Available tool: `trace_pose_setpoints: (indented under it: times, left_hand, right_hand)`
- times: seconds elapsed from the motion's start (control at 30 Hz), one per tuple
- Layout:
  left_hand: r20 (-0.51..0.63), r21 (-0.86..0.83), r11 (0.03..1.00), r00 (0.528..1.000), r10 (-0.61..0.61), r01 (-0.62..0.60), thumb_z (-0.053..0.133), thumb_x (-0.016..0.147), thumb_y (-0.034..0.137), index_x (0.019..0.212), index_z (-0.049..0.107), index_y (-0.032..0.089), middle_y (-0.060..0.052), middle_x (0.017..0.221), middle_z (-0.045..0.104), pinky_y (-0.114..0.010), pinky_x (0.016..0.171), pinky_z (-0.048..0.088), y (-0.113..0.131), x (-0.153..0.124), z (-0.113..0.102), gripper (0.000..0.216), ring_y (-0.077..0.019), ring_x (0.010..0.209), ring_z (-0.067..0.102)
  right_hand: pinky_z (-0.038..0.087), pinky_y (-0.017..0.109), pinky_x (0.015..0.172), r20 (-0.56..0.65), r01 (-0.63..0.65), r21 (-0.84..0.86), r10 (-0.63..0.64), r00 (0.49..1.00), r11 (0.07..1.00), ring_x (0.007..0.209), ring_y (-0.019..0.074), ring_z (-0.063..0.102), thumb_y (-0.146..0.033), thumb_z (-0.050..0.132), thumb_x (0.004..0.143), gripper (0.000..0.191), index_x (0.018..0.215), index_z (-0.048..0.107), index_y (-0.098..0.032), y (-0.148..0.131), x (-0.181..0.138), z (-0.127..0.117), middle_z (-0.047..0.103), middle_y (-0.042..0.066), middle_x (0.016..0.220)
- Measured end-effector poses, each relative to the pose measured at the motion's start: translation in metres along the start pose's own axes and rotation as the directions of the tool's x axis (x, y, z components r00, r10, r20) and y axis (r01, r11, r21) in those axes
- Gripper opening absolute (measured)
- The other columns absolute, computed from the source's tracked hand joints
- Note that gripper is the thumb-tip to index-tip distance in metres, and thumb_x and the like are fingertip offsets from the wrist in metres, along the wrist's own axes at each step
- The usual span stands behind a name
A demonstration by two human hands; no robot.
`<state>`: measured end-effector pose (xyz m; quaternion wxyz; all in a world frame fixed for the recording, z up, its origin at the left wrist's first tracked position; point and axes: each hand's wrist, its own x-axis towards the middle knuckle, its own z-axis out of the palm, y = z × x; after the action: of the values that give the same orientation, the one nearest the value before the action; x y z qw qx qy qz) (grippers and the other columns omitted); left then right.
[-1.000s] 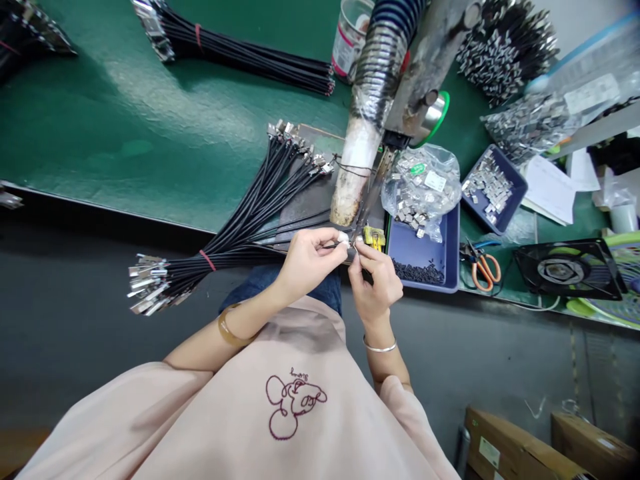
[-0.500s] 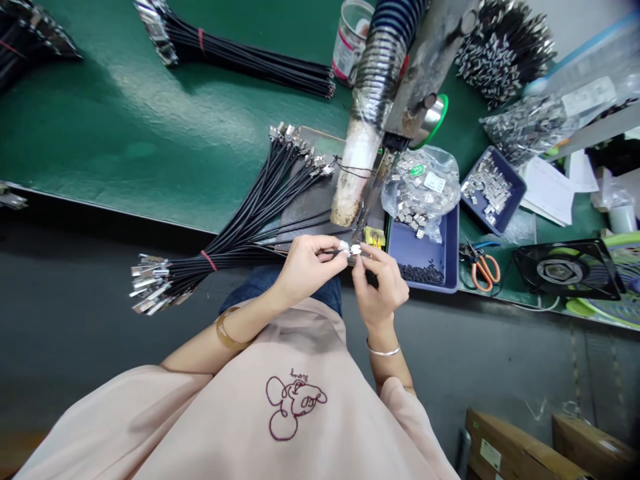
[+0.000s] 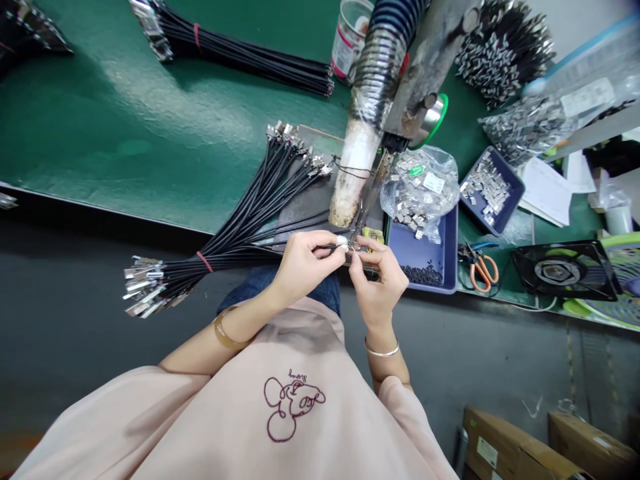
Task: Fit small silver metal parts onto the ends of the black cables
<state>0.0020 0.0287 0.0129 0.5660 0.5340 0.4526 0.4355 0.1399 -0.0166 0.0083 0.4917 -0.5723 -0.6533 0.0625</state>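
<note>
While left hand [image 3: 313,265] pinches cable [image 3: 326,249], right hand [image 3: 379,275] small connector [image 3: 353,246], hose [image 3: 354,157] crowds close, tray [image 3: 451,250] beside.

One head-worn camera is looking forward and steeply down over the wearer's shirt front [image 3: 235,413], hanging near the worktop [image 3: 210,140], whose near edge is running across mid-view.

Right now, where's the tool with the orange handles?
In the head view, the orange-handled tool lies near the front edge of the green table, right of the right hand, between the blue tray and the black fan.
</note>
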Motion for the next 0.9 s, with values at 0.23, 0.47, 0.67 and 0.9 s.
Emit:
trace_pose_setpoints:
  times: [0.23, 0.47, 0.67, 0.9]
  left_hand:
    - [0.016, 0.086, 0.996, 1.0, 0.014, -0.015, 0.065, 0.071, 0.015, 0.063, 0.071, 0.012, -0.001, 0.065, 0.067, -0.015, 0.056, 0.049, 0.0057, 0.0002, -0.0016, 0.01, -0.0093, 0.06, 0.059]
    - [0.021, 0.06, 0.996, 0.997, -0.072, 0.07, 0.066, 0.072, 0.023, 0.076, 0.078, 0.013, -0.004, 0.075, 0.074, -0.023, 0.07, 0.058, -0.0001, 0.0005, -0.0007, 0.016, -0.0183, 0.077, 0.07]
    - [0.002, 0.053, 0.998, 0.999, -0.045, 0.044, 0.067, 0.071, 0.022, 0.075, 0.076, 0.012, -0.003, 0.077, 0.074, -0.021, 0.064, 0.054, 0.0024, 0.0014, -0.0013, 0.015, -0.0153, 0.071, 0.066]
    - [0.129, 0.096, 0.994, 0.99, -0.066, 0.054, 0.062, 0.076, 0.023, 0.069, 0.071, 0.011, 0.001, 0.061, 0.059, -0.018, 0.051, 0.036, -0.0011, -0.0003, -0.0043, 0.017, -0.0067, 0.052, 0.044]
  right_hand:
    - [0.061, 0.032, 0.08, 0.058, 0.079, -0.082, -0.075, 0.995, 0.993, 0.096, 0.0185, 0.075, -0.012, 0.064, 0.087, 0.012, 0.085, 0.062, -0.023, -0.0018, -0.0004, -0.005, 0.078, 0.006, 0.103]
    - [0.062, 0.029, 0.076, 0.03, 0.034, -0.054, -0.032, 0.999, 0.998, 0.094, 0.0177, 0.075, -0.015, 0.065, 0.088, 0.009, 0.087, 0.061, -0.023, 0.0015, -0.0031, -0.0025, 0.077, 0.005, 0.102]
    - [0.062, 0.033, 0.077, 0.008, 0.067, -0.08, -0.067, 0.998, 0.995, 0.092, 0.0185, 0.075, -0.016, 0.065, 0.088, 0.01, 0.084, 0.062, -0.023, -0.0011, 0.0008, -0.0022, 0.077, 0.003, 0.096]
    - [0.061, 0.028, 0.075, 0.078, 0.152, -0.153, -0.141, 0.987, 0.977, 0.093, 0.0166, 0.074, -0.01, 0.065, 0.086, 0.014, 0.086, 0.06, -0.022, -0.0045, -0.0046, -0.0077, 0.076, 0.006, 0.101]
